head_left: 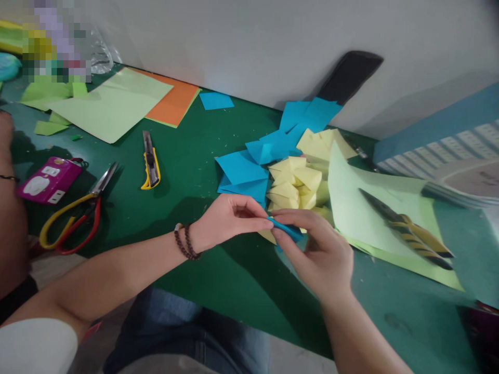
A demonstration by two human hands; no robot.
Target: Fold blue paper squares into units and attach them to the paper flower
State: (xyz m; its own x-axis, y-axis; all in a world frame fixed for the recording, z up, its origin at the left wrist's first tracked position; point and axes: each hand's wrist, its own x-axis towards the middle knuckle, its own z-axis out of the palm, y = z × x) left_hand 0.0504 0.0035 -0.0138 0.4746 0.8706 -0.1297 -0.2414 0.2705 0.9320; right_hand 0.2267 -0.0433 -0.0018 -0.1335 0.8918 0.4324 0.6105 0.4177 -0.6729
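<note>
A small folded piece of blue paper [287,230] is pinched between both hands above the green table. My left hand [230,221], with a beaded bracelet at the wrist, grips its left tip between thumb and fingers. From the right, my right hand [319,249] holds it with thumb and index finger. Just beyond the hands lie folded yellow papers [298,182] in a cluster. Blue paper pieces [244,169] spread beside and behind them.
Yellow-handled scissors [93,200], a purple box [50,179] and a box cutter [150,163] lie left. Green sheets [390,200] carry pliers [407,228] at right. A black object [351,75] leans on the wall. Another person's arm [11,228] is at far left.
</note>
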